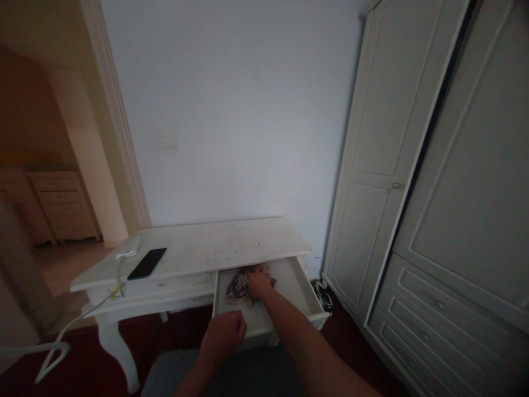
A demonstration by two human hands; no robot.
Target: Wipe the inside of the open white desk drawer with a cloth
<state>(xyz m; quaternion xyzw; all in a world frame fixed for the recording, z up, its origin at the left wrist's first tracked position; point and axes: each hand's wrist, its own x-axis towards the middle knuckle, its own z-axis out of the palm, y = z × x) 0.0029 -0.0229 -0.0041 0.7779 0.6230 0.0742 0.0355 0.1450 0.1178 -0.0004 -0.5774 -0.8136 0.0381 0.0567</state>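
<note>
A white drawer (pixel 297 286) stands pulled out from the white desk (pixel 223 237). Inside its left half lies a crumpled brown-and-cream patterned cloth (pixel 238 286). My right hand (pixel 260 282) reaches into the drawer, its fingers closed on the cloth; the fingertips are partly hidden. Just in front of the drawer's front left corner is my left hand (pixel 225 333), curled like a fist. Whatever its fingers may hold does not show.
A black phone (pixel 147 263) and a white power strip (pixel 129 247) with a cable lie on the desk's left side. Dark shoes (pixel 323 296) sit on the floor right of the drawer. A tall pale wardrobe (pixel 372 165) stands at the right.
</note>
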